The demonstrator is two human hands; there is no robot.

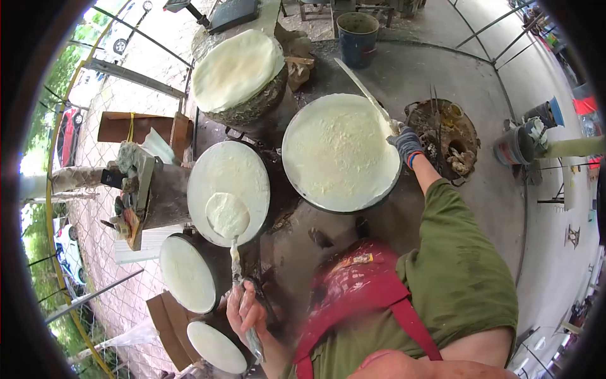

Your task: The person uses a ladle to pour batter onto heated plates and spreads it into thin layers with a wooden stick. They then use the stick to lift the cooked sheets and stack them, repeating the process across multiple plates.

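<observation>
My left hand (pixel 245 311), bare, grips the handle of a long ladle (pixel 228 215) whose bowl is full of white batter and hovers over a round pan (pixel 229 189) of the same white liquid. My right hand (pixel 405 143), in a grey glove, holds a long flat spatula (pixel 363 91) whose blade reaches up and left over the far edge of the big round griddle (pixel 341 151). That griddle is coated with a lumpy white layer. I wear a green shirt and a red apron.
A white sheet covers a domed stand (pixel 238 72) at the top. Two smaller containers of white liquid (pixel 187 273) (pixel 216 346) sit near my left hand. A blue bucket (pixel 357 38), a rusty stove (pixel 445 136), another bucket (pixel 514 145) and a wire fence (pixel 95 208) surround the area.
</observation>
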